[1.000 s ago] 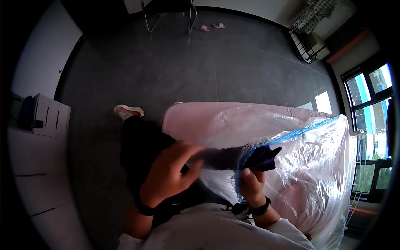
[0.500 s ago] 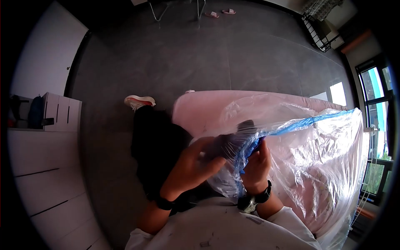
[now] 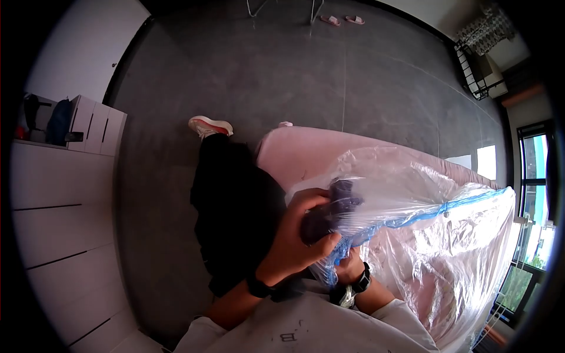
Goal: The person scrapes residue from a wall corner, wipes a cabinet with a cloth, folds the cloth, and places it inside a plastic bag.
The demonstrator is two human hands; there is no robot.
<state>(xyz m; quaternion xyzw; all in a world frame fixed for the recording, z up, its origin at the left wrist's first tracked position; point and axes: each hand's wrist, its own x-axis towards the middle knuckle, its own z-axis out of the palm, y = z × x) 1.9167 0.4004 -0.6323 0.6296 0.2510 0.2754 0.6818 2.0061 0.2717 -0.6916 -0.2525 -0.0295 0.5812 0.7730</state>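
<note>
A clear plastic sheet with a blue edge strip spreads over the pink bed. My left hand is wrapped around a dark purple, rounded object; its kind is unclear. The object's upper part lies under or against the film. Close beside it, my right hand grips the bunched blue edge of the sheet, its fingers partly hidden behind the plastic. Both wrists wear black bands.
On the left stand white cabinets with a blue bag on a shelf. Grey tiled floor lies beyond the bed, with pink slippers far off. A window and a black wire rack are on the right.
The dark object shows more clearly in my left hand, which has moved slightly right. My right hand has drawn lower and closer to my body. The sheet's blue edge has dropped, and the view has shifted.
</note>
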